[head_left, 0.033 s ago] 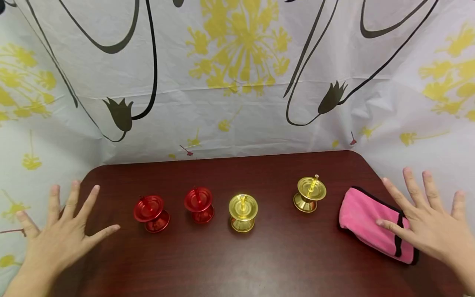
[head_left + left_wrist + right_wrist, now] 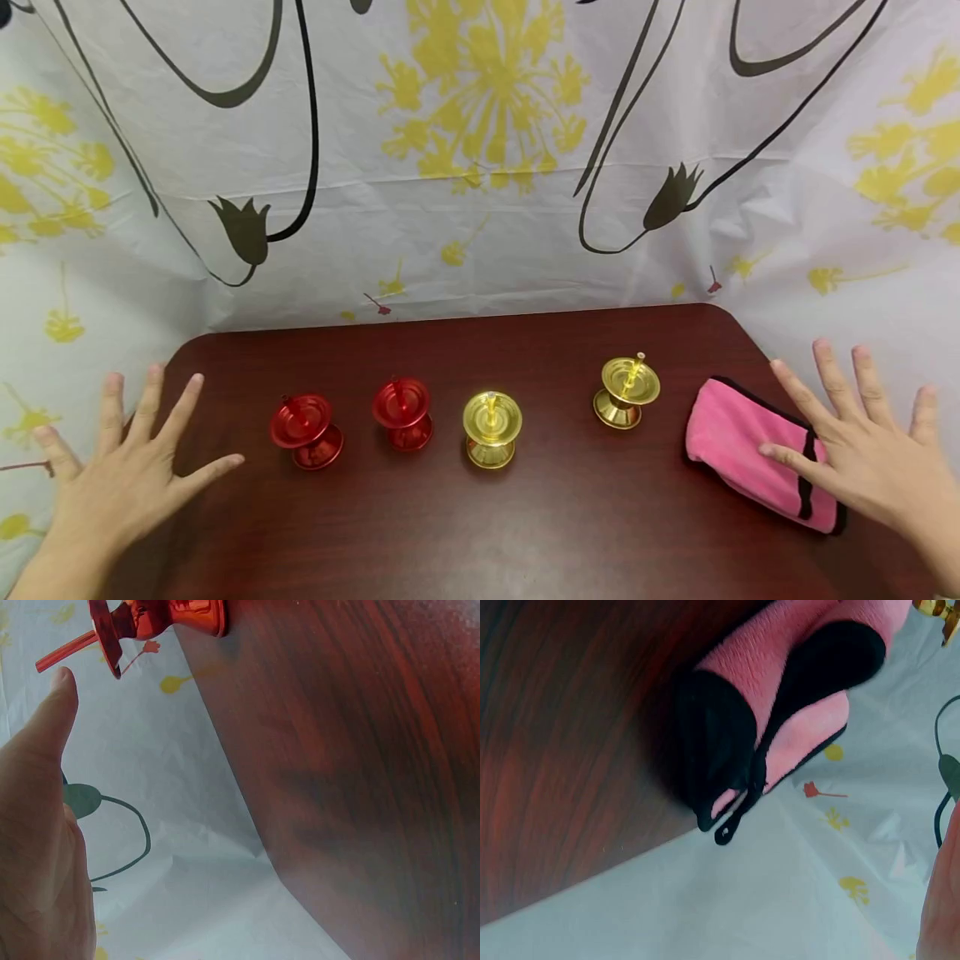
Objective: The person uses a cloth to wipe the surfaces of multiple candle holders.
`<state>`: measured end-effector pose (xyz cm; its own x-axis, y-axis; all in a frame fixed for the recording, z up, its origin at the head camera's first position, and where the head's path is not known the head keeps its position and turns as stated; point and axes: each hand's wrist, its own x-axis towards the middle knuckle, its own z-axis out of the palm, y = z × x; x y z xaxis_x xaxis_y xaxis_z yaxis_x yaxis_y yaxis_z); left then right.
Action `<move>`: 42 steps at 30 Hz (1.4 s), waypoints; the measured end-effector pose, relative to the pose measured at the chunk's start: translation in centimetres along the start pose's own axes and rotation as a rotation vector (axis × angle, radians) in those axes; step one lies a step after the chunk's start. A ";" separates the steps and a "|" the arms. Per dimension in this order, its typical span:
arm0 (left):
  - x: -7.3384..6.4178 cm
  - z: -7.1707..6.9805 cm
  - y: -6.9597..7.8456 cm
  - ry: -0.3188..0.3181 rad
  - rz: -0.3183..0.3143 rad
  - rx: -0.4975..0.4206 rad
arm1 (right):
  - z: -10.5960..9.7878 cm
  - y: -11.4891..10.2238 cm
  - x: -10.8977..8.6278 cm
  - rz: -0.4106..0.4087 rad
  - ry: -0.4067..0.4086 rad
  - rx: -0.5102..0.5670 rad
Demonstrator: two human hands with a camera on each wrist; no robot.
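Fingers spread wide, my left hand [image 2: 120,487] hovers at the table's left side and holds nothing. Nearest to it stands a small red metallic pedestal lamp [image 2: 302,423], its shallow dish topped by a thin upright tube; part of a red lamp [image 2: 154,619] also shows in the left wrist view. A second red lamp [image 2: 402,408] stands to its right, followed by two gold lamps, one central [image 2: 491,421] and one farther right [image 2: 628,385]. My right hand [image 2: 877,458], likewise spread and holding nothing, is over a folded pink cloth [image 2: 750,458] with black edging; contact is not visible.
The dark reddish-brown wooden table [image 2: 450,533] has rounded far corners. Behind it and at both sides hangs a white sheet [image 2: 465,275] with yellow flowers and dark stems. In the right wrist view, the cloth's black loop [image 2: 727,829] lies near the table edge.
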<state>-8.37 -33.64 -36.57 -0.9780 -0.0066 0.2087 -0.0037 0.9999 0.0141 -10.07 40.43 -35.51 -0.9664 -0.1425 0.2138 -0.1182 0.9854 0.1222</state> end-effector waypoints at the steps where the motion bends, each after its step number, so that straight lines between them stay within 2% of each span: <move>1: 0.0 0.0 0.0 0.001 -0.002 -0.001 | 0.0 -0.1 0.1 -0.004 0.000 -0.002; 8: -0.6 -0.2 -0.2 0.014 -0.009 -0.019 | 0.6 -1.5 0.6 -0.038 -0.021 0.024; 15: -1.2 0.1 -0.1 -0.010 -0.016 -0.006 | 1.6 -3.0 1.3 -0.093 0.001 0.026; 19: -0.8 0.7 0.6 -0.010 0.003 -0.033 | 2.2 -3.4 1.1 -0.127 0.016 0.023; 28: 0.7 2.4 2.4 -0.014 0.087 -0.121 | 3.3 -3.5 0.7 -0.169 0.006 0.049; 32: 1.7 3.0 3.2 -0.067 0.110 -0.212 | 3.7 -3.3 0.4 -0.178 -0.037 0.071; 36: 2.0 3.6 3.6 -0.137 0.109 -0.298 | 4.0 -3.3 0.3 -0.167 -0.131 0.098; 42: 2.0 4.3 3.8 -0.163 0.133 -0.344 | 4.4 -3.4 0.1 -0.135 -0.252 0.133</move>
<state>-11.23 -29.84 -40.27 -0.9856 0.1527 0.0731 0.1684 0.9291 0.3293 -10.79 37.47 -40.21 -0.9642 -0.2616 -0.0442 -0.2619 0.9651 0.0014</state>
